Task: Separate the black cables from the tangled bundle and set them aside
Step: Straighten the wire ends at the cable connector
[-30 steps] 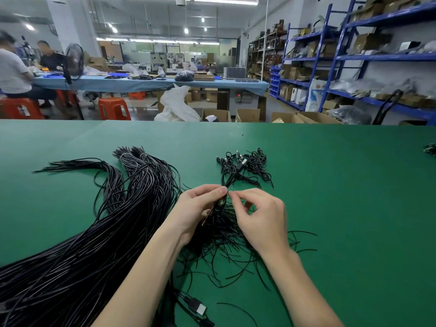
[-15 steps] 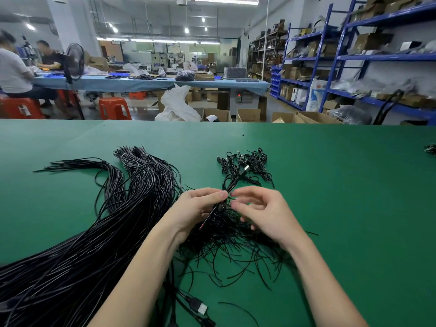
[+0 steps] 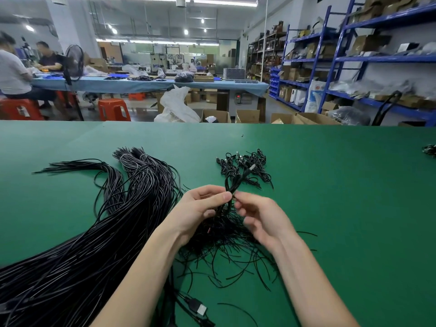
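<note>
A thick bundle of long black cables (image 3: 82,251) runs from the lower left up to its tied ends at the table's middle. A tangle of short thin black wires (image 3: 226,251) lies under my hands. My left hand (image 3: 200,211) grips a small bunch of black cables (image 3: 236,182) that stick up past its fingers, one tipped with a silver plug. My right hand (image 3: 262,215) hovers beside them, palm turned up; its fingers are loosely curled and its fingertips are close to the bunch. A small heap of separated black cables (image 3: 245,168) lies just beyond my hands.
The green table (image 3: 342,208) stretches wide to the right. A USB plug (image 3: 197,308) lies near the front edge between my forearms. More black cable (image 3: 429,149) peeks in at the far right edge. Behind the table are boxes, blue shelves and seated people.
My right hand has turned palm up and let go of its pinch on the wires. The bunch in my left hand now stands higher, toward the small heap.
</note>
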### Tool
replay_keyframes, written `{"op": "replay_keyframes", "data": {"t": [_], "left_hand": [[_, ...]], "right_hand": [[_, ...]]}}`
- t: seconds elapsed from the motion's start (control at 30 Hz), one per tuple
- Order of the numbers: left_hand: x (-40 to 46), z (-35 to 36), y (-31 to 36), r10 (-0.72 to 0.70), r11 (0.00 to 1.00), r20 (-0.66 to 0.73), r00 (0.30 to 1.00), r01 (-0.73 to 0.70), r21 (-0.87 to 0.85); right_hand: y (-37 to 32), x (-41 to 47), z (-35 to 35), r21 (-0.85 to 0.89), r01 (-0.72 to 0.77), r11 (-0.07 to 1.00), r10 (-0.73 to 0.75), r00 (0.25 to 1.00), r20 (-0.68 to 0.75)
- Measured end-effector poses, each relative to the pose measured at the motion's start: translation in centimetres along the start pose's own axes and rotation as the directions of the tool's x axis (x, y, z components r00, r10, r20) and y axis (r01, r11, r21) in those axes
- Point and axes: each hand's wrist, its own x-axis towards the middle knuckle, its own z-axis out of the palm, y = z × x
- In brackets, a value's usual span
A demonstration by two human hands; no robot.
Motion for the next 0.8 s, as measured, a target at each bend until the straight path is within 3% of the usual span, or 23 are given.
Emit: {"op": "replay_keyframes", "data": {"t": [0.03, 0.07, 0.1, 0.13, 0.17, 0.2, 0.23, 0.27, 0.3, 0.33, 0.37, 0.43, 0.47, 0.5, 0.53, 0.57, 0.6, 0.63, 0.67, 0.7, 0.73, 0.77, 0.8], "left_hand": [[0.0, -0.1, 0.0, 0.027, 0.999, -0.006, 1.0, -0.027, 0.039], [0.1, -0.2, 0.0, 0.041, 0.997, -0.018, 0.999, -0.039, 0.069], [0.1, -0.3, -0.1, 0.033, 0.996, -0.038, 0.999, -0.03, 0.085], [0.1, -0.3, -0.2, 0.009, 0.997, -0.062, 0.998, -0.003, 0.082], [0.1, -0.3, -0.3, -0.024, 0.998, -0.081, 0.996, 0.029, 0.062], [0.1, -0.3, -0.3, -0.057, 0.998, -0.089, 0.994, 0.06, 0.033], [0.1, -0.3, -0.3, -0.083, 0.996, -0.081, 0.993, 0.084, 0.008], [0.1, -0.2, -0.2, -0.103, 0.995, -0.058, 0.993, 0.103, -0.007], [0.1, -0.1, -0.1, -0.121, 0.993, -0.027, 0.992, 0.121, -0.013], [0.1, 0.0, 0.1, -0.138, 0.99, 0.0, 0.99, 0.138, -0.015], [0.0, 0.1, 0.2, -0.145, 0.989, 0.018, 0.989, 0.146, -0.019], [0.0, 0.1, 0.3, -0.125, 0.992, 0.015, 0.992, 0.125, -0.031], [0.0, 0.0, 0.4, -0.097, 0.995, -0.001, 0.995, 0.097, -0.033], [0.0, -0.2, 0.5, -0.06, 0.998, -0.02, 0.998, 0.059, -0.017], [-0.1, -0.3, 0.7, -0.022, 1.0, -0.037, 0.999, 0.023, 0.022], [-0.1, -0.5, 0.8, 0.009, 0.998, -0.049, 0.999, -0.006, 0.067], [-0.1, -0.6, 0.8, 0.031, 0.995, -0.052, 0.998, -0.026, 0.093], [-0.1, -0.6, 0.8, 0.035, 0.995, -0.044, 0.998, -0.031, 0.09], [-0.1, -0.7, 0.7, 0.024, 0.997, -0.033, 0.999, -0.021, 0.068], [-0.2, -0.7, 0.7, -0.001, 0.999, -0.02, 1.0, 0.002, 0.05], [-0.2, -0.7, 0.7, -0.034, 0.998, -0.011, 0.999, 0.034, 0.046], [-0.2, -0.8, 0.7, -0.067, 0.996, -0.003, 0.998, 0.067, 0.051], [-0.2, -0.9, 0.8, -0.101, 0.993, 0.006, 0.995, 0.1, 0.055]], "right_hand": [[-0.1, -0.1, 0.0, 0.227, -0.193, 0.955, 0.187, 0.981, 0.049], [0.0, -0.2, 0.1, 0.324, -0.273, 0.906, 0.264, 0.962, 0.072], [0.2, 0.0, 0.1, 0.3, -0.269, 0.915, 0.267, 0.962, 0.05], [0.5, 0.2, 0.1, 0.15, -0.175, 0.973, 0.178, 0.984, -0.006], [0.8, 0.2, 0.2, -0.101, -0.003, 0.995, -0.006, 0.997, -0.083], [1.0, 0.3, 0.2, -0.39, 0.201, 0.899, -0.268, 0.955, -0.126], [1.2, 0.4, 0.0, -0.621, 0.373, 0.689, -0.522, 0.85, -0.069], [1.2, 0.5, -0.4, -0.732, 0.504, 0.459, -0.685, 0.725, 0.07], [1.2, 0.6, -0.8, -0.761, 0.585, 0.279, -0.754, 0.625, 0.204], [1.2, 0.6, -1.2, -0.763, 0.625, 0.168, -0.775, 0.561, 0.289], [1.3, 0.5, -1.4, -0.758, 0.641, 0.125, -0.782, 0.533, 0.322], [1.3, 0.4, -1.0, -0.747, 0.636, 0.195, -0.786, 0.557, 0.269], [1.2, 0.3, -0.5, -0.732, 0.607, 0.309, -0.755, 0.625, 0.2], [1.0, 0.3, -0.1, -0.662, 0.545, 0.514, -0.649, 0.752, 0.115], [0.7, 0.3, 0.0, -0.508, 0.404, 0.76, -0.446, 0.894, 0.044], [0.2, 0.1, 0.2, -0.241, 0.156, 0.958, -0.149, 0.988, 0.047], [-0.2, -0.3, 0.3, 0.043, -0.11, 0.993, 0.105, 0.987, 0.119], [-0.3, -0.6, 0.3, 0.211, -0.26, 0.942, 0.225, 0.958, 0.176], [-0.3, -0.6, 0.2, 0.243, -0.278, 0.929, 0.235, 0.953, 0.193], [-0.2, -0.6, 0.1, 0.126, -0.18, 0.976, 0.156, 0.972, 0.175], [-0.1, -0.5, 0.0, -0.133, 0.035, 0.99, -0.016, 0.99, 0.141], [-0.2, -0.6, 0.0, -0.437, 0.28, 0.855, -0.236, 0.96, 0.152], [-0.3, -0.7, -0.2, -0.669, 0.451, 0.59, -0.42, 0.88, 0.223]]}}
